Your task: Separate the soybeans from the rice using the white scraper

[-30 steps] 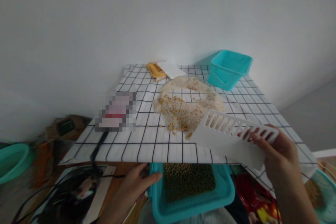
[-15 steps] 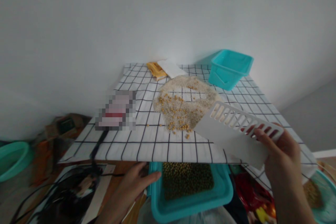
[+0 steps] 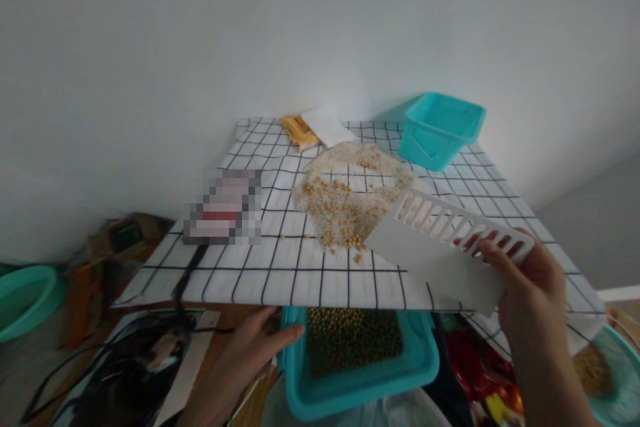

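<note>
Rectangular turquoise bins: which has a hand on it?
The near bin, with the left hand on its rim; the far bin stands untouched on the checked tablecloth.

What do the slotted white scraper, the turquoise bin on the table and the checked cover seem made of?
Slotted white scraper: probably matte plastic; thin, evenly coloured.
Turquoise bin: likely smooth plastic; uniform colour, moulded-looking rim.
Checked cover: fabric or coated sheet, unclear; its printed-looking lines ripple slightly.

You are holding a slanted, white slotted plate [image 3: 435,257] in your right hand [image 3: 533,280], a turquoise bin [image 3: 363,390] of beans [image 3: 357,345] in your left hand [image 3: 255,343].
</note>
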Motion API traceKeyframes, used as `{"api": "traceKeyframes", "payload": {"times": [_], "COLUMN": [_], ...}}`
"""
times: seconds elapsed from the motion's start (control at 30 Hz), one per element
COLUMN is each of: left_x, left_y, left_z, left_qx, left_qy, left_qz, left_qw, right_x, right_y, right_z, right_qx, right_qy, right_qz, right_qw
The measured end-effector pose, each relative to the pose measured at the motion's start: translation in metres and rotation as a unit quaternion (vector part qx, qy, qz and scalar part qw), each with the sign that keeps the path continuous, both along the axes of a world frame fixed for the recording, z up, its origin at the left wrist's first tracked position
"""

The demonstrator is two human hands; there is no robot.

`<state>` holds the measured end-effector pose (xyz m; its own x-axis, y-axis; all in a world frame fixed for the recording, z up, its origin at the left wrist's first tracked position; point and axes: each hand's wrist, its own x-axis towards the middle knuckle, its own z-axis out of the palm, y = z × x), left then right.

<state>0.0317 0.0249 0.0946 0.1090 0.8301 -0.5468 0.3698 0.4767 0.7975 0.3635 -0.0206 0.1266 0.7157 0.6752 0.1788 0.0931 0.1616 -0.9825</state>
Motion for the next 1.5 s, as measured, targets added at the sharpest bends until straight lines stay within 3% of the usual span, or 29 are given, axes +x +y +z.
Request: {"api": "traceKeyframes", "payload": {"times": [0.2,0.5,0.83,0.97,1.1,1.23,1.5], "left_x": [-0.005,-0.014,-0.017,-0.018,-0.015,-0.017,-0.022], "left_y": [0.001,0.002,0.002,0.002,0.0,0.001,0.0], "left_z": [-0.004,-0.018,-0.006,-0.004,0.009,0.014,0.013], "left_qx": [-0.007,0.02,0.008,0.013,0.005,0.013,0.019], "left_qy": [-0.02,-0.008,-0.003,-0.005,-0.014,0.005,0.003], "left_qz": [0.019,-0.01,-0.008,0.002,0.028,0.02,0.024], "left_qw": [1.0,1.0,1.0,1.0,0.999,1.0,1.0], "right_x": [0.001,0.001,0.005,0.006,0.002,-0.022,-0.116], "right_y": [0.004,0.004,0.001,-0.002,-0.001,0.006,0.024], "right_z": [-0.002,-0.001,-0.007,-0.008,-0.008,-0.005,0.01], "right_qx": [0.006,-0.006,-0.019,-0.065,-0.071,-0.058,-0.014], "right_qy": [-0.014,-0.017,-0.026,0.0,0.014,-0.019,-0.187], "right_qz": [-0.016,0.006,0.034,0.091,0.132,0.116,0.115], "right_qw": [1.0,1.0,0.999,0.994,0.989,0.991,0.975]}}
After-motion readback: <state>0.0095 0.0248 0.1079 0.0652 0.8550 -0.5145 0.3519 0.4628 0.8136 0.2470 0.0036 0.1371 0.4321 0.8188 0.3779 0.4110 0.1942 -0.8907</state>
